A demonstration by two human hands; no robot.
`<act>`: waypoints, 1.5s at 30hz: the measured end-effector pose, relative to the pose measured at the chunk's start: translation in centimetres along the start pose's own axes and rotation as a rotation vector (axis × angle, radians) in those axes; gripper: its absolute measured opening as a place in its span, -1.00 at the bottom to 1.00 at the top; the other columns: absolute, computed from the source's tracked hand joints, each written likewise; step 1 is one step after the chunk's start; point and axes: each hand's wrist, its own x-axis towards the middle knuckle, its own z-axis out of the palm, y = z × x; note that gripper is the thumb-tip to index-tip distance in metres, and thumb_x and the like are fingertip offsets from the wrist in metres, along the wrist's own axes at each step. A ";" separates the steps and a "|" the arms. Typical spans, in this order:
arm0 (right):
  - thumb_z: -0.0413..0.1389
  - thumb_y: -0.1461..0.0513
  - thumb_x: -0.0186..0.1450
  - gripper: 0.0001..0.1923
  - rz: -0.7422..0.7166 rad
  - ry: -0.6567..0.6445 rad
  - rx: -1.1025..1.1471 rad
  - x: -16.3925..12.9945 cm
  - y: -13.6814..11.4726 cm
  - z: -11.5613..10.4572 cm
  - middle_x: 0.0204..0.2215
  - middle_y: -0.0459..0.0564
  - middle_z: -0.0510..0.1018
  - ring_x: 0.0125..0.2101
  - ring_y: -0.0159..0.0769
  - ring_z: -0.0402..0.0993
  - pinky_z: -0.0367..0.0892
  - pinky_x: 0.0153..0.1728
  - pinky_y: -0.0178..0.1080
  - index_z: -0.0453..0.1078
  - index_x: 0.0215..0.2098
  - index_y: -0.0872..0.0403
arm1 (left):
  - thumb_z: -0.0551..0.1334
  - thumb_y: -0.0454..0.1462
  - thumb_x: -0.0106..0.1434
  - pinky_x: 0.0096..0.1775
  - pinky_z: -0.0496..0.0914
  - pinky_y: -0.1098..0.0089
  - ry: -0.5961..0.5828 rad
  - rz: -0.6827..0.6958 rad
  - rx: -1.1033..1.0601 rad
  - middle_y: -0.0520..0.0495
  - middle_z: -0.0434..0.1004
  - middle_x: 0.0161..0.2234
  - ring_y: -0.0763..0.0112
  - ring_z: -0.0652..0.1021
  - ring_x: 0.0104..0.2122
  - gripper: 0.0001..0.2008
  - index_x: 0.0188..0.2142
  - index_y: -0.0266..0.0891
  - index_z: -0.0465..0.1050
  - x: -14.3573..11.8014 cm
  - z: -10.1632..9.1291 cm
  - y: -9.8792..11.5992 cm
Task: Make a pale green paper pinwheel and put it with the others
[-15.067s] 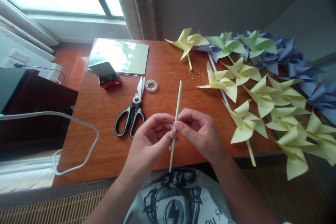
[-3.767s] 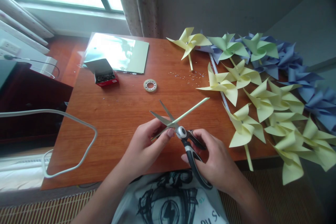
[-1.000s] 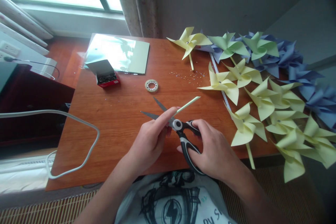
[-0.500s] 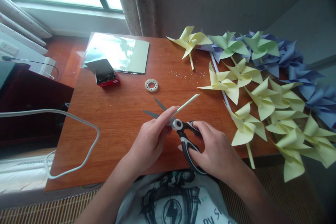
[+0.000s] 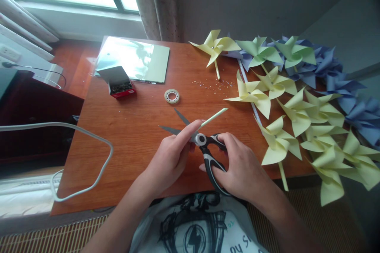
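Thin pale-green paper stick [image 5: 213, 116] pinched in left hand [image 5: 170, 158], free end slanting up-right past the fingers, shaft sitting in the open blades of the black-handled steel scissors [image 5: 204, 154] gripped by right hand [image 5: 240, 168], both low over the near edge of the reddish wooden table [image 5: 133, 134]. Bare wood left of and beyond the hands; one tape ring [image 5: 171, 96] and one open red pin box [image 5: 118, 84] beyond the left hand, one glossy green sheet [image 5: 133, 59] behind them. Right of the right hand the room is taken up by roughly a dozen yellow and green paper pinwheels [image 5: 277, 142] reaching the table edge, blue ones [image 5: 341, 79] too overlapped to count.
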 end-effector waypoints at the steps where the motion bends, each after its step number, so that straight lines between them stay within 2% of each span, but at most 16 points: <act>1: 0.25 0.11 0.22 -0.58 -0.006 0.004 0.004 0.0 0.0 0.0 -0.15 0.11 0.56 -0.12 0.00 0.54 0.45 -0.12 -0.03 0.27 -0.04 0.07 | -0.02 -0.48 0.41 -0.30 0.37 0.53 0.000 -0.005 0.004 0.03 0.46 -0.36 0.55 0.47 -0.41 -0.46 0.34 -0.22 0.17 0.0 0.0 0.0; 5: 0.26 0.09 0.24 -0.60 -0.038 0.027 -0.027 0.0 0.3 0.0 -0.17 0.10 0.59 -0.15 -0.03 0.57 0.44 -0.17 -0.10 0.30 -0.05 0.07 | -0.03 -0.46 0.42 -0.28 0.38 0.51 0.008 -0.013 0.006 0.03 0.46 -0.36 0.53 0.47 -0.40 -0.48 0.34 -0.22 0.18 0.1 -0.1 0.0; 10: 0.20 0.15 0.32 -0.83 -0.066 0.052 -0.056 -0.2 0.9 0.5 -0.37 -0.03 0.61 -0.34 -0.16 0.60 0.38 -0.33 -0.22 0.33 -0.23 0.04 | 0.00 -0.44 0.40 -0.25 0.37 0.50 -0.033 -0.077 -0.025 0.01 0.46 -0.32 0.51 0.46 -0.37 -0.51 0.29 -0.20 0.24 0.2 -0.3 0.1; 14: 0.20 0.23 0.29 -0.87 -0.073 0.046 -0.143 -0.1 1.0 0.6 -0.35 -0.03 0.61 -0.33 -0.14 0.61 0.33 -0.36 -0.23 0.33 -0.24 0.04 | 0.04 -0.48 0.31 -0.26 0.36 0.50 -0.070 -0.094 0.015 0.03 0.45 -0.32 0.49 0.45 -0.37 -0.41 0.31 -0.19 0.23 0.4 -0.5 0.1; 18: 0.23 0.19 0.29 -0.84 0.010 0.029 -0.254 1.1 1.1 0.9 -0.35 -0.03 0.62 -0.35 -0.11 0.60 0.28 -0.40 -0.23 0.32 -0.27 0.03 | 0.02 -0.49 0.30 -0.26 0.34 0.50 0.005 -0.106 0.118 0.07 0.42 -0.37 0.52 0.43 -0.41 -0.33 0.39 -0.17 0.10 0.7 -0.9 0.0; 22: 0.23 0.15 0.30 -0.82 0.062 0.054 -0.296 2.4 1.2 1.4 -0.37 -0.01 0.64 -0.34 -0.09 0.61 0.24 -0.41 -0.23 0.32 -0.29 0.02 | 0.00 -0.44 0.37 -0.25 0.35 0.50 0.140 -0.152 0.199 0.07 0.45 -0.40 0.51 0.43 -0.44 -0.40 0.38 -0.18 0.11 1.1 -1.5 0.0; 27: 0.22 0.08 0.32 -0.77 0.091 0.134 -0.426 2.8 1.4 1.7 -0.39 0.05 0.64 -0.40 -0.07 0.60 0.19 -0.47 -0.22 0.32 -0.27 0.03 | 0.03 -0.35 0.42 -0.29 0.36 0.46 0.208 -0.243 0.355 0.04 0.55 -0.37 0.45 0.50 -0.44 -0.45 0.38 -0.21 0.06 1.3 -2.0 -0.1; 30: 0.21 0.09 0.33 -0.78 0.111 0.152 -0.476 2.6 1.7 1.8 -0.39 0.06 0.64 -0.42 -0.09 0.60 0.18 -0.47 -0.22 0.31 -0.26 0.04 | 0.04 -0.32 0.43 -0.30 0.34 0.43 0.258 -0.276 0.434 0.03 0.58 -0.36 0.41 0.53 -0.43 -0.53 0.31 -0.23 0.14 1.3 -2.1 0.0; 33: 0.19 0.05 0.34 -0.76 0.132 0.192 -0.469 2.5 2.1 1.9 -0.39 0.06 0.63 -0.40 -0.06 0.61 0.20 -0.45 -0.22 0.31 -0.28 0.04 | 0.07 -0.28 0.43 -0.31 0.34 0.43 0.291 -0.282 0.457 0.01 0.58 -0.33 0.42 0.52 -0.44 -0.67 0.15 -0.25 0.28 1.2 -1.9 0.1; 35: 0.19 0.03 0.34 -0.73 0.144 0.220 -0.439 2.5 2.3 1.9 -0.39 0.05 0.63 -0.38 -0.05 0.61 0.21 -0.44 -0.22 0.33 -0.29 0.04 | 0.12 -0.27 0.42 -0.30 0.35 0.43 0.266 -0.251 0.454 -0.02 0.59 -0.30 0.44 0.51 -0.45 -0.76 0.04 -0.26 0.35 1.1 -1.7 0.1; 37: 0.21 0.03 0.31 -0.73 0.171 0.237 -0.400 2.5 2.4 1.7 -0.40 0.04 0.63 -0.37 -0.04 0.62 0.23 -0.43 -0.21 0.35 -0.28 0.05 | 0.14 -0.29 0.41 -0.26 0.38 0.42 0.189 -0.183 0.458 -0.08 0.58 -0.23 0.42 0.52 -0.39 -0.80 -0.01 -0.27 0.38 1.0 -1.3 0.0; 41: 0.21 0.11 0.29 -0.81 0.192 0.215 -0.239 2.2 2.7 1.0 -0.39 0.03 0.65 -0.37 -0.08 0.62 0.34 -0.36 -0.19 0.40 -0.27 0.06 | 0.07 -0.35 0.42 -0.15 0.42 0.35 -0.010 -0.074 0.506 -0.16 0.53 -0.11 0.29 0.53 -0.20 -0.75 0.04 -0.28 0.40 0.6 -0.6 -0.5; 45: 0.18 0.17 0.27 -0.84 0.144 0.240 -0.057 1.5 3.0 0.7 -0.34 0.03 0.66 -0.37 -0.16 0.62 0.43 -0.33 -0.22 0.45 -0.22 0.07 | 0.03 -0.40 0.42 -0.13 0.45 0.31 -0.055 -0.062 0.546 -0.17 0.49 -0.12 0.26 0.53 -0.18 -0.65 0.15 -0.29 0.36 0.3 -0.3 -1.0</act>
